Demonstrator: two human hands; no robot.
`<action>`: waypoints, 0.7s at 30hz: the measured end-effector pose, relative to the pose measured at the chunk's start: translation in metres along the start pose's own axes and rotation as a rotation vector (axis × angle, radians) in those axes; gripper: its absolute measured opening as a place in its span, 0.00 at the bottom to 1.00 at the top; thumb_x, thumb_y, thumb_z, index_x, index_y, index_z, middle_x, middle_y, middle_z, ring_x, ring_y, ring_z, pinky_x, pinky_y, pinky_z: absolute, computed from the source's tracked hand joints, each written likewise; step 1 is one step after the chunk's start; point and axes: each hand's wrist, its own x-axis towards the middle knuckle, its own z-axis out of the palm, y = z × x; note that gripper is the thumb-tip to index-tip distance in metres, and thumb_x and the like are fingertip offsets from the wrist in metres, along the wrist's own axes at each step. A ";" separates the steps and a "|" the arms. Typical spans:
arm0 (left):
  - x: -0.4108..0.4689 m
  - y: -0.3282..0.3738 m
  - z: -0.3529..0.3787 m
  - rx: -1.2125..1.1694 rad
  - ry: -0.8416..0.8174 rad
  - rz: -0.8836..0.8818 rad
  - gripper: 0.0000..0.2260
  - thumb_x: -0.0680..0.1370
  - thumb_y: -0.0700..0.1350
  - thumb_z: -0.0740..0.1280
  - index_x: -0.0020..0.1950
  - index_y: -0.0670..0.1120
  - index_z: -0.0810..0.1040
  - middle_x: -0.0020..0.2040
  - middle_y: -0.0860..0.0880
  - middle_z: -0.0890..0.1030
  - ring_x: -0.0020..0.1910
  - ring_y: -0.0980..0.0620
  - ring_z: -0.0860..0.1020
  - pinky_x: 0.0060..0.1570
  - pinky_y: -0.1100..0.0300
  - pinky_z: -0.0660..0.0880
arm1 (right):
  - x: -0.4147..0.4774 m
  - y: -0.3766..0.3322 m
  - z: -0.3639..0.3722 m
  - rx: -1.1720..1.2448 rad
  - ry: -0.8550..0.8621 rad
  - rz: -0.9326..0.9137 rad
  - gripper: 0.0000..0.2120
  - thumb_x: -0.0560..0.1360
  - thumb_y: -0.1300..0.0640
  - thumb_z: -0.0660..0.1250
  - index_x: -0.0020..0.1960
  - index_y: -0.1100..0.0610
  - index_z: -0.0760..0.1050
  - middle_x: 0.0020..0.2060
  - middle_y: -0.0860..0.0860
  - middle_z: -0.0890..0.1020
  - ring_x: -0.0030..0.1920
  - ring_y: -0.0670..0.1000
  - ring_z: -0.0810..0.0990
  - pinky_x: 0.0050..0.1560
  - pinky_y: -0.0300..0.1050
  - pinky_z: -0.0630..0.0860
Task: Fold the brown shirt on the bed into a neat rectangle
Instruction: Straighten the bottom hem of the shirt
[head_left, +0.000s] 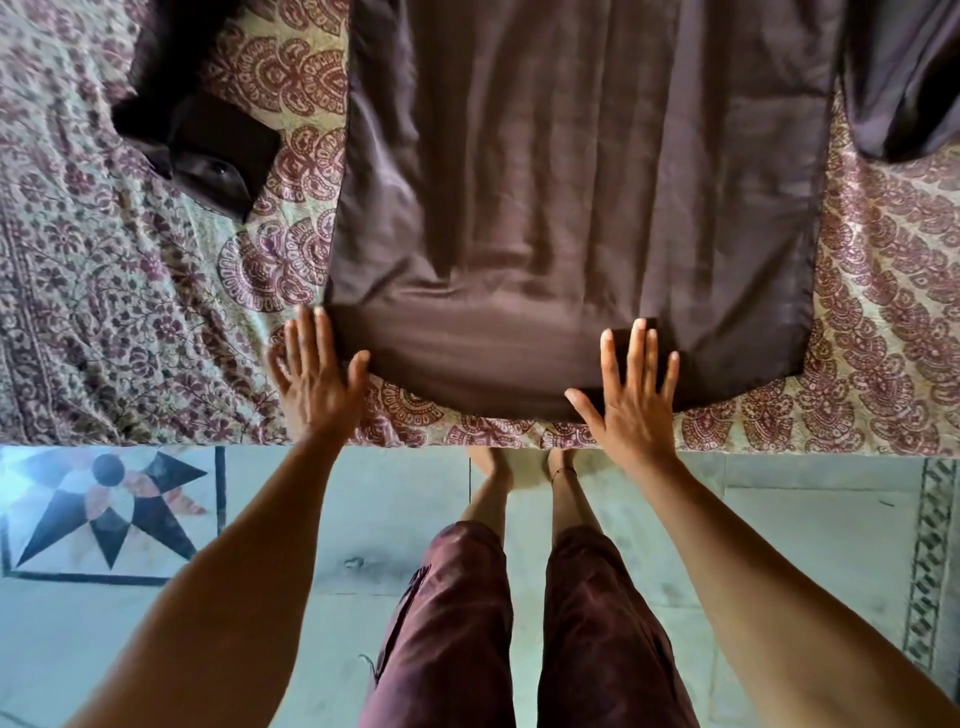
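Note:
The brown shirt (571, 182) lies spread flat on the bed (130, 291), its curved hem toward me and near the bed's front edge. One sleeve (208, 119) angles off to the upper left, its cuff lying on the patterned sheet; the other sleeve (904, 78) runs off at the upper right. My left hand (317, 371) rests flat with fingers spread at the hem's left corner, thumb touching the fabric edge. My right hand (631, 387) lies flat, fingers apart, on the hem right of the middle. Neither hand grips cloth.
A paisley-patterned bedsheet covers the bed, whose front edge (156, 441) runs across the view. Below it are a pale tiled floor with a star motif (109, 509) at left, and my legs and bare feet (524, 467) against the bed.

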 end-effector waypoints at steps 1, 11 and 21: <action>0.001 0.000 -0.004 -0.041 0.031 -0.060 0.34 0.76 0.63 0.43 0.77 0.44 0.48 0.78 0.44 0.49 0.76 0.47 0.48 0.73 0.41 0.43 | -0.001 -0.001 -0.002 0.000 -0.004 0.007 0.36 0.76 0.34 0.46 0.75 0.56 0.52 0.74 0.64 0.53 0.73 0.64 0.55 0.70 0.64 0.50; 0.029 0.128 0.003 0.203 0.009 0.905 0.25 0.78 0.57 0.53 0.74 0.50 0.63 0.74 0.45 0.63 0.73 0.47 0.63 0.70 0.46 0.51 | 0.041 -0.026 -0.017 0.047 0.100 -0.078 0.30 0.78 0.43 0.49 0.75 0.58 0.55 0.74 0.61 0.56 0.73 0.60 0.58 0.71 0.60 0.54; 0.078 0.024 -0.026 0.017 0.183 0.119 0.29 0.79 0.58 0.45 0.77 0.45 0.49 0.78 0.46 0.50 0.76 0.49 0.48 0.73 0.44 0.40 | 0.040 -0.016 -0.009 0.040 0.153 -0.103 0.29 0.78 0.42 0.50 0.75 0.55 0.57 0.74 0.60 0.59 0.73 0.59 0.59 0.71 0.57 0.52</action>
